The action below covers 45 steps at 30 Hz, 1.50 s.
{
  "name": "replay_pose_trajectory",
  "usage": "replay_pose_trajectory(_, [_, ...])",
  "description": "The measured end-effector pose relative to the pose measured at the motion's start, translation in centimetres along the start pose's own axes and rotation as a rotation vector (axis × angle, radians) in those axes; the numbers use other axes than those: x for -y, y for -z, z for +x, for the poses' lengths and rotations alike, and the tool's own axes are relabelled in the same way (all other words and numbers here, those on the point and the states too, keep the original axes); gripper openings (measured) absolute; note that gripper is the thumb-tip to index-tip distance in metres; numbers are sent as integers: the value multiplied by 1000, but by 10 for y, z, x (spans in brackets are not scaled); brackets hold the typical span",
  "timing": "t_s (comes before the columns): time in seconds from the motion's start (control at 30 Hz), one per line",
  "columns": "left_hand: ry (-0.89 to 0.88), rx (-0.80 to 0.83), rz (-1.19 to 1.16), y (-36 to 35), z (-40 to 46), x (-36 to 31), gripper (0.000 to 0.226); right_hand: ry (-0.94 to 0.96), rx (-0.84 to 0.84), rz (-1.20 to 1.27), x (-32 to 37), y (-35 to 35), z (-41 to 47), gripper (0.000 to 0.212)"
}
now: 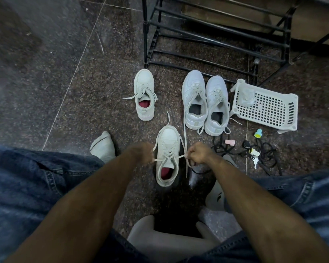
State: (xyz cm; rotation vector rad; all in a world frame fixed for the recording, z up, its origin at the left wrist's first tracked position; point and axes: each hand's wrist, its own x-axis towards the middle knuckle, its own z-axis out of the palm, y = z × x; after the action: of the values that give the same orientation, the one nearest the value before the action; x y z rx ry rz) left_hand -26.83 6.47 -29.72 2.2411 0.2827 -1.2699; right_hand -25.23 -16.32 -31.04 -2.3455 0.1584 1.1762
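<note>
**Pulling the Lace Tight on One Shoe**

The shoe [168,135] sits flat on the floor [84,92], right between the person's knees, with its toe pointing away. That spot is easy for both arms to reach.

The left hand [141,153] and the right hand [198,153] are on each side of the shoe. Each hand pinches one end of the lace [179,156] with curled fingers. The left hand looks a bit blurry, but the lace runs straight into it. The ends are pulled out sideways, likely to make the lace snug before a knot.

The matching shoe [143,88] waits farther off, its lace loose, so it probably comes next. A white pair [195,95] stands beside a tipped basket [264,109], in front of the black rack [217,35].
</note>
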Motion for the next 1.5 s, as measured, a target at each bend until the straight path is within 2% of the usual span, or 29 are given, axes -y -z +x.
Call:
replay_pose_trajectory(0.13, [97,-40,107,26,-8,13,36,-69,21,-169,-12,24,-4,15])
replay_pose_trajectory(0.2, [57,-3,136,32,-12,14,34,-35,30,-196,-8,24,-6,15])
replay_pose_trajectory(0.23, [20,20,89,34,-14,13,31,-2,35,-186,-3,24,-9,14])
replay_pose_trajectory(0.3, [-61,-11,-186,39,-11,4,23,53,86,-37,10,28,-16,14])
replay_pose_trajectory(0.37, [-156,-166,-415,43,-9,-11,19,126,148,117,29,40,-26,16])
replay_pose_trajectory(0.4, [-190,-195,-539,45,-7,-19,19,171,157,165,38,46,-29,16])
replay_pose_trajectory(0.47, [-242,-100,-655,44,-12,-39,18,268,146,270,55,57,-37,15])
replay_pose_trajectory(0.57, [-247,34,-698,35,-27,-66,21,375,117,484,71,67,-47,19])
replay_pose_trajectory(0.7, [-221,140,-644,28,-48,-85,32,310,8,798,74,66,-51,22])
replay_pose_trajectory(0.8, [-192,126,-495,32,-57,-92,36,127,-87,722,67,55,-46,19])
replay_pose_trajectory(0.93, [-321,92,-329,46,-71,-110,28,-13,132,347,60,39,-48,25])
replay_pose_trajectory(1.07, [-357,134,-191,59,-88,-130,25,-66,395,322,61,46,-53,29])
replay_pose_trajectory(1.13, [-374,157,-112,64,-93,-136,32,-54,467,282,62,54,-55,29])
replay_pose_trajectory(1.23, [-415,192,-95,70,-99,-141,25,-9,372,324,66,73,-55,43])
replay_pose_trajectory(1.27, [-433,199,-127,71,-101,-142,21,41,318,335,66,80,-53,46])
replay_pose_trajectory(1.33, [-481,200,-215,76,-103,-144,20,164,194,375,66,94,-48,36])
replay_pose_trajectory(1.4, [-551,168,-303,82,-104,-144,25,254,80,520,64,106,-47,30])
replay_pose_trajectory(1.43, [-583,146,-339,85,-103,-144,28,301,65,570,63,109,-48,35])
replay_pose_trajectory(1.5, [-598,74,-407,92,-101,-145,31,389,146,558,65,112,-54,40])
